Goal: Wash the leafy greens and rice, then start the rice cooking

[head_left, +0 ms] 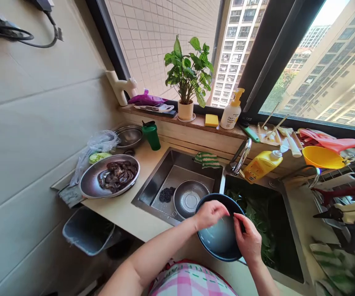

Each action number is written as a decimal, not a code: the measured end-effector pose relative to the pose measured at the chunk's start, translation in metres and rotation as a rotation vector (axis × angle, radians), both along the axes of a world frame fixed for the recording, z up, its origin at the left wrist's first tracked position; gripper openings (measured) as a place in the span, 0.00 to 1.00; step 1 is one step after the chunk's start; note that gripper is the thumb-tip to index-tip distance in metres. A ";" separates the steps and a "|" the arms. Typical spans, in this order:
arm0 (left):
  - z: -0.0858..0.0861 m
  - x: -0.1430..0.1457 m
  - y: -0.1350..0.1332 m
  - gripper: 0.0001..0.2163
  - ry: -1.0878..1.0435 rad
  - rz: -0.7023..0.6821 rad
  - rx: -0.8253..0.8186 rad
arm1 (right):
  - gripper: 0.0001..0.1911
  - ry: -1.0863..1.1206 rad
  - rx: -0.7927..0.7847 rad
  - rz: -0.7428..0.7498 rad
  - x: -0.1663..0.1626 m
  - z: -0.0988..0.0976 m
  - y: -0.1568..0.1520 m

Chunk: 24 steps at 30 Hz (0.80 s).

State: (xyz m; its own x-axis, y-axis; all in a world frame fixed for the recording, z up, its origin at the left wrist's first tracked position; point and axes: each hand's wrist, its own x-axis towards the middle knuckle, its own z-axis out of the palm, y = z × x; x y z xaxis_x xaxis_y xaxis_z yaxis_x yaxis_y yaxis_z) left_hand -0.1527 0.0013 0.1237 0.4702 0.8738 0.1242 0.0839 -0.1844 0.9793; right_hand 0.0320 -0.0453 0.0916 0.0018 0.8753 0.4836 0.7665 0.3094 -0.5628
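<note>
A dark blue bowl (207, 242) with cloudy whitish water in it stands near the front edge of the counter, in front of the sinks. Over its far side hangs my left hand (210, 214), fingers curled and thumb and fingertips drawn together. My right hand (249, 238) is at the bowl's right side, with thumb and forefinger pinched close to the left fingertips. Whatever lies between the fingers is too small to make out. Behind the bowl, a metal strainer basin (191, 199) sits in the left sink beside a dark scouring pad (167, 195).
Dark, shrimp-like seafood (118, 176) fills part of a wide metal pan (88, 183) on the left counter. Leafy greens (259, 222) soak in the right sink (300, 263). A faucet (240, 158) and yellow bottle (262, 165) stand behind. A bin (88, 230) is lower left.
</note>
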 end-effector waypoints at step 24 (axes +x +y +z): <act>-0.047 -0.056 -0.001 0.10 -0.195 0.525 -0.339 | 0.24 -0.187 -0.429 0.325 0.040 0.010 -0.021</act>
State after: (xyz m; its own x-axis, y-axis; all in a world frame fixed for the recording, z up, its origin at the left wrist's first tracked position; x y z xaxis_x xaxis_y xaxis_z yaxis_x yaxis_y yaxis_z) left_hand -0.2089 -0.0001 0.0765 -0.0328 0.9867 -0.1590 -0.1059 0.1547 0.9823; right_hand 0.0718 -0.0663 0.1020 -0.3521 0.9345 0.0511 0.7689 0.3200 -0.5535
